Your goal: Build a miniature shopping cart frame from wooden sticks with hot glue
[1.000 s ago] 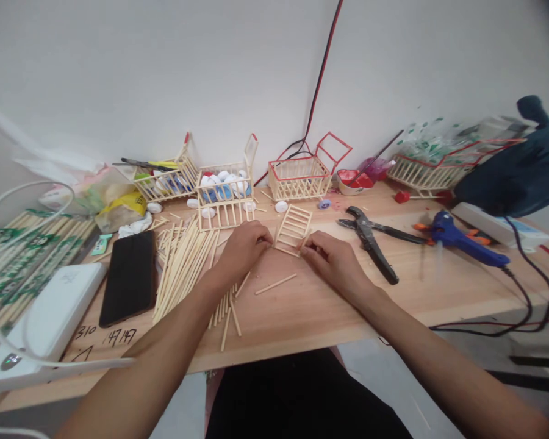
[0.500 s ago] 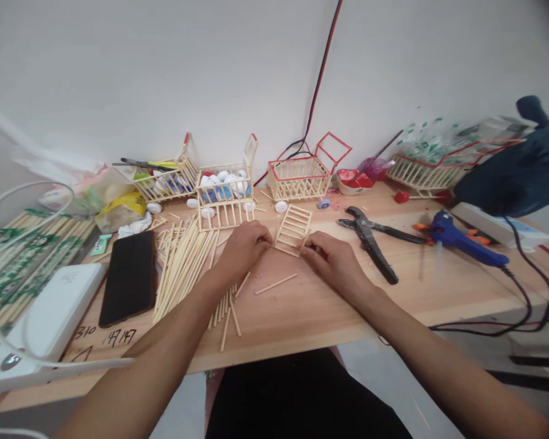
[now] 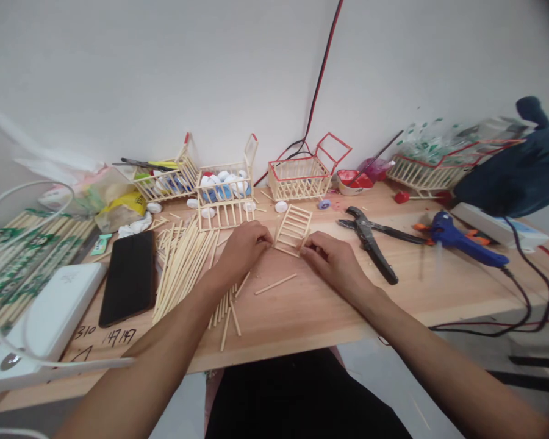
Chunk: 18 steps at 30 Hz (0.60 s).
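A small frame of pale wooden sticks (image 3: 293,230), with several crossbars, stands tilted on the table between my hands. My left hand (image 3: 249,244) is closed at its lower left corner, thumb and fingers pressed together. My right hand (image 3: 328,253) pinches the lower right corner. A loose stick (image 3: 276,284) lies on the wood just in front. Beside my left forearm lies a heap of long pale sticks (image 3: 183,268), with shorter pieces partly hidden under the arm.
Miniature stick carts line the wall, one holding bottle caps (image 3: 224,185), one red-rimmed (image 3: 299,171). Cutting pliers (image 3: 370,244) and a blue glue gun (image 3: 466,238) lie to the right. A phone (image 3: 129,277), a white power bank (image 3: 57,311) and packaged sticks (image 3: 27,262) lie left.
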### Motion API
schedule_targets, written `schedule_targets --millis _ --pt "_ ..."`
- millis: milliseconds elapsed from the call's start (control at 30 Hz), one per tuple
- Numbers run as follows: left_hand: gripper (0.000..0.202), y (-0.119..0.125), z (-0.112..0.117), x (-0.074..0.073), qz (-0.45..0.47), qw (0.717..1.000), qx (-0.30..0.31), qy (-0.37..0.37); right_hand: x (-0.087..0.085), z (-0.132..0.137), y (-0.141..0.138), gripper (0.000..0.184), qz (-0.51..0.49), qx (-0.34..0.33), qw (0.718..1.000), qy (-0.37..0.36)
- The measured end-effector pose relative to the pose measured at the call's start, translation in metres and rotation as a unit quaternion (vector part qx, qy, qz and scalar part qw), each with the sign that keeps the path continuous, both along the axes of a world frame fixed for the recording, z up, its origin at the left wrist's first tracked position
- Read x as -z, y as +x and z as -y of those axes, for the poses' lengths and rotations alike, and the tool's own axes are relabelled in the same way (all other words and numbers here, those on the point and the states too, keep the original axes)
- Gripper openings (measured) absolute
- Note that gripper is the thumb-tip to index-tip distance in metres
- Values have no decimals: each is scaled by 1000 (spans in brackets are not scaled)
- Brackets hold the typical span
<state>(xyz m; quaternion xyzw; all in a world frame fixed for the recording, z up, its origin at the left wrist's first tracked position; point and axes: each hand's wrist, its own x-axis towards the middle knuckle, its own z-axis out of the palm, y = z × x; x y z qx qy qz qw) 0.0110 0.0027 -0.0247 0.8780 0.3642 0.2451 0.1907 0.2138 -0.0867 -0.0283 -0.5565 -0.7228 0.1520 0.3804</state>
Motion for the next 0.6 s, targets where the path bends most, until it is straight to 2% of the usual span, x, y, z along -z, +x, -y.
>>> schedule_targets --millis 600 --pt "13 0 1 -1 -2 1000 -2 2 2 -1 1 12 -2 -1 1000 3"
